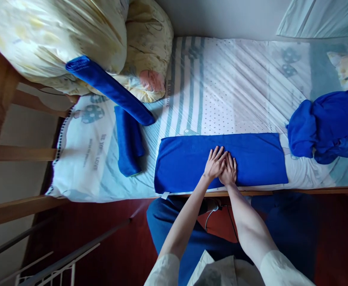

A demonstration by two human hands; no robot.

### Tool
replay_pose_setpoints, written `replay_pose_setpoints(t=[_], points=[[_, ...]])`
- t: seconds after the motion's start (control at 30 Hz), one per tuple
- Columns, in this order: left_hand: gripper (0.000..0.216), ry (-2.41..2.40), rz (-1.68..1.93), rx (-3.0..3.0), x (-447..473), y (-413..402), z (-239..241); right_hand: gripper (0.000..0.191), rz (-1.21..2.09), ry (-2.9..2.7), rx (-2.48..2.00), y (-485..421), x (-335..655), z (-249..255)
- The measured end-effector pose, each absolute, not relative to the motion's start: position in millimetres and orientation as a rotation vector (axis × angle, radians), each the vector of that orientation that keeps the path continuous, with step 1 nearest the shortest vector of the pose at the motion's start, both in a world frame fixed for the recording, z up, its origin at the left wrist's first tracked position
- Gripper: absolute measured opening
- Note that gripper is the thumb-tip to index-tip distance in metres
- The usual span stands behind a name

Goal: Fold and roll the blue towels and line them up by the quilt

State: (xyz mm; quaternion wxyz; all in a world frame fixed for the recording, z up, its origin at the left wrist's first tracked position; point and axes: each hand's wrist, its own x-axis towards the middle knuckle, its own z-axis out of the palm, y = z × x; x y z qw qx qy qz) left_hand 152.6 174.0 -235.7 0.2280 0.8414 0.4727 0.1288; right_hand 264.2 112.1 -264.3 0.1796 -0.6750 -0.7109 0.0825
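A blue towel (pixel 260 159), folded into a long flat strip, lies along the near edge of the bed. My left hand (pixel 214 163) presses flat on its middle with the fingers stretched out. Right beside it, my right hand (pixel 229 170) also lies flat on the cloth, its fingers partly under those of the left hand. A small white tag (pixel 165 195) sticks out at the towel's near left corner. To the left are a rolled blue towel (pixel 111 91) leaning on the bedding and a folded blue towel (pixel 128 143) on the sheet.
A crumpled blue pile of cloth (pixel 329 125) sits at the right. Yellow patterned bedding (pixel 144 47) is heaped at the back left. The patterned bed sheet (pixel 230 91) reaches to the wall. Wooden bed rails (pixel 25 153) stand at the left.
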Motion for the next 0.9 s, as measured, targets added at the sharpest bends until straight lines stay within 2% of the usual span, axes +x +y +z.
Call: replay_pose_setpoints(t=[0.2, 0.37, 0.73, 0.9], points=[[0.057, 1.724, 0.369, 2.155, 52, 198, -242, 0.061, 0.227, -1.990, -1.942, 114, 262, -256], [0.061, 2.047, 0.515, 1.903, -15, 218, -241, 0.063, 0.270, -2.013, -1.957, 115, 261, -250], [0.062, 2.161, 0.586, 1.796, -26, 234, -234, 0.059, 0.478, -1.880, -2.058, 125, 234, -231], [0.064, 2.165, 0.610, 1.833, -28, 233, -236, 0.056, 0.633, -2.174, -1.727, 165, 196, -225]])
